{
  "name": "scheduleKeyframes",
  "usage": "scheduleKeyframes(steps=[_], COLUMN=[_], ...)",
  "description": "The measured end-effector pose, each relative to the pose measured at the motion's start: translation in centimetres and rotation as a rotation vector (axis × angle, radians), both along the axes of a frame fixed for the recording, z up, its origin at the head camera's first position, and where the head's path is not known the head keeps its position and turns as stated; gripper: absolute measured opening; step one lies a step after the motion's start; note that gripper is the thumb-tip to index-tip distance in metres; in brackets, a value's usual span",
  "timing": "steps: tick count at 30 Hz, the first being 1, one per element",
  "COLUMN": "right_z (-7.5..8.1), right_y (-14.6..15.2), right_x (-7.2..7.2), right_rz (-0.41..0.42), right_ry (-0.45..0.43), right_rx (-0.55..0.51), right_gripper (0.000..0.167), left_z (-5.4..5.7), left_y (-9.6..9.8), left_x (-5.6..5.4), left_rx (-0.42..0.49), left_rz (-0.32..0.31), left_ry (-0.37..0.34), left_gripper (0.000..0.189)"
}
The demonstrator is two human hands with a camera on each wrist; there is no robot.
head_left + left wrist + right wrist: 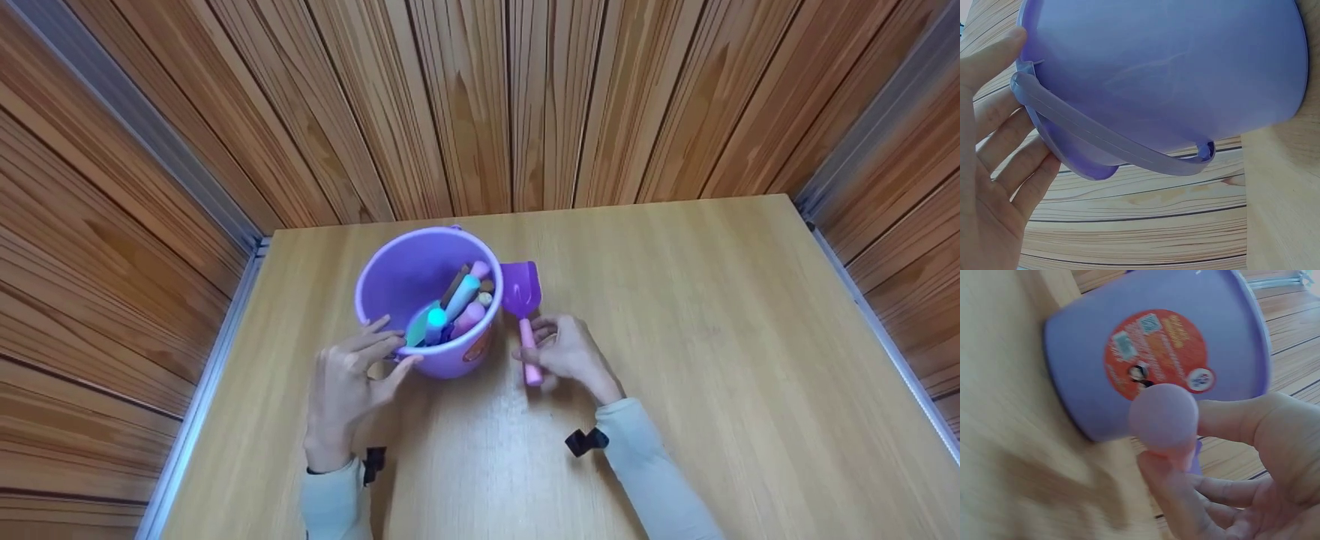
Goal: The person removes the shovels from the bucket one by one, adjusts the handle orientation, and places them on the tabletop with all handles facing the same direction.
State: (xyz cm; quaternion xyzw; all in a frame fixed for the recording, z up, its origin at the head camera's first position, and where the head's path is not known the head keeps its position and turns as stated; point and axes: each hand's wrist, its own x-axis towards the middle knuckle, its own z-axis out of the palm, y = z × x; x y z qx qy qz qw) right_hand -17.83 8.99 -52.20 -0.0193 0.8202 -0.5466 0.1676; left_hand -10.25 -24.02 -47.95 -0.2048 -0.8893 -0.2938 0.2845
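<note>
A purple bucket stands on the table, tilted toward the viewer in perspective, with colourful toy pieces inside. At its near-left rim, my left hand holds the edge, thumb outside and fingers over the inner side. The bucket's purple carrying handle hangs down beside that hand. To the right of the bucket, my right hand grips a toy shovel by its pink handle. The shovel's purple blade points away, close beside the bucket's rim. Its rounded handle end faces the right wrist camera.
A red round sticker is on the bucket's side. The wooden table stretches to the right. Wood-panelled walls enclose it at the back and both sides, with metal strips along the edges.
</note>
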Motion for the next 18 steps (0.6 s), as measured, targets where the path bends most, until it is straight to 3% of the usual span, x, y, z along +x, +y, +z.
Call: scheduleKeyframes(steps=[6, 18], right_z=[-1.5, -3.9], right_y=[-0.4, -1.1], right_x=[0.1, 0.3], right_rz=[-0.039, -0.04], right_ry=[-0.032, -0.029], right_rx=[-0.048, -0.005], right_gripper=[0.051, 0.044], left_z=[0.1, 0.0], left_y=[0.2, 0.2], left_x=[-0.1, 0.1], left_rx=[0.011, -0.001], left_rz=[-0.003, 0.018], left_ry=[-0.003, -0.006], left_gripper=[0.033, 0.036])
